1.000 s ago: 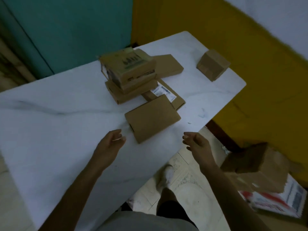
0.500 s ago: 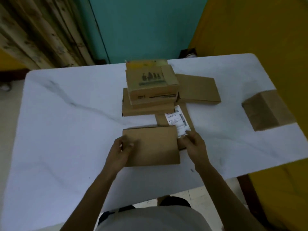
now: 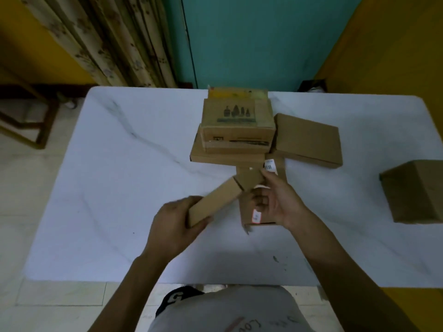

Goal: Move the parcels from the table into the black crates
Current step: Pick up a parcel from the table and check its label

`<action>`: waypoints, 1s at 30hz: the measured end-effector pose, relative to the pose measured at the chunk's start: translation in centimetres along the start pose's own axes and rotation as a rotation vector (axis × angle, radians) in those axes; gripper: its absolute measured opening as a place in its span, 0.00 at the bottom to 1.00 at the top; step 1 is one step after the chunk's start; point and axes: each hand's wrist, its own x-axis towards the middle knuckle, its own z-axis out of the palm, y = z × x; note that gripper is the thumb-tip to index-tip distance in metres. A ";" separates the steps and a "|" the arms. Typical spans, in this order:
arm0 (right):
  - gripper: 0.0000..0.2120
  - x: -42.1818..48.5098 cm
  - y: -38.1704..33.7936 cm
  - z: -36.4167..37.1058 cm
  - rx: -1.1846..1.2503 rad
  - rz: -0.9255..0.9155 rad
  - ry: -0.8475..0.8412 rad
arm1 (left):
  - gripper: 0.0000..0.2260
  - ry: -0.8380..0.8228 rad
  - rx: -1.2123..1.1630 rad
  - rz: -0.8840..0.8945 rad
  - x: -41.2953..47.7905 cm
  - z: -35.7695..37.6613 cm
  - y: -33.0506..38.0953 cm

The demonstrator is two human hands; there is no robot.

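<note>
Head view: left hand [image 3: 172, 225] gripping tilted flat parcel [image 3: 215, 201], right hand [image 3: 280, 202] gripping labelled parcel [image 3: 245, 212], both just in front of parcel stack [image 3: 237, 130] on table [image 3: 119, 188].

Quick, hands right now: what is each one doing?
Left hand: closed grip on the near end of a tilted flat parcel.
Right hand: fingers curled round a cardboard parcel with an orange sticker.

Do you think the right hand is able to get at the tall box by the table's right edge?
Probably not yet: the right hand grips a flat parcel. Otherwise the way looks free, with only bare table between it and the tall box.
</note>
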 end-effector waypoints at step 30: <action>0.07 -7.4 8.0 15.1 -1.227 -1.843 0.449 | 0.40 0.245 -1.127 -0.499 -4.2 -11.8 -5.6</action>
